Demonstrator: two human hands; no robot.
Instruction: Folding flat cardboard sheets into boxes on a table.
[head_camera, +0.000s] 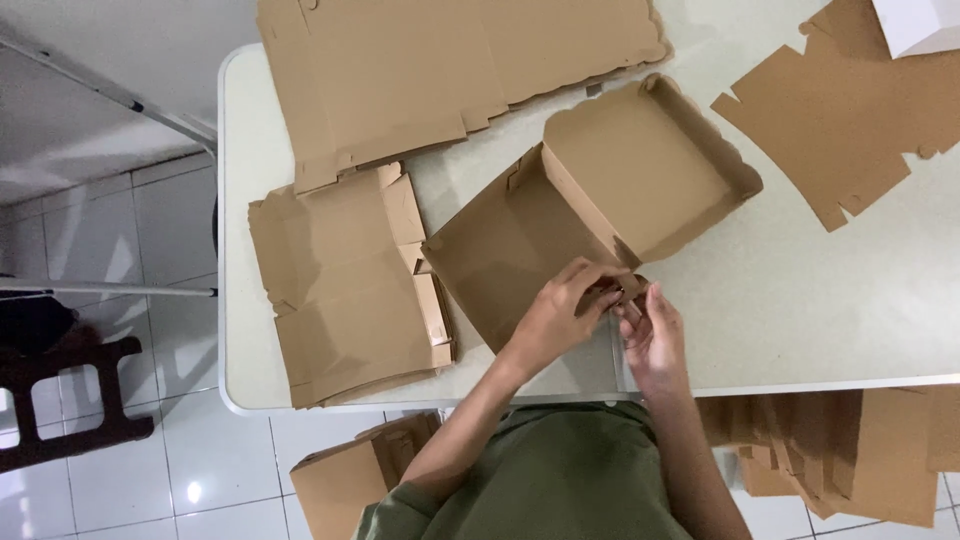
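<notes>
My left hand (560, 310) and right hand (652, 335) pinch the near corner flap of the half-folded brown cardboard box (600, 200) at six o'clock on the pale table (800, 290), steadying it; flat brown cardboard blanks (345, 290) wait at nine o'clock.

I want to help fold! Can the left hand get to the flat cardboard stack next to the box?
Probably yes. The left hand is on the half-folded box, and the flat stack lies just beside it on the table with nothing between them.
</notes>
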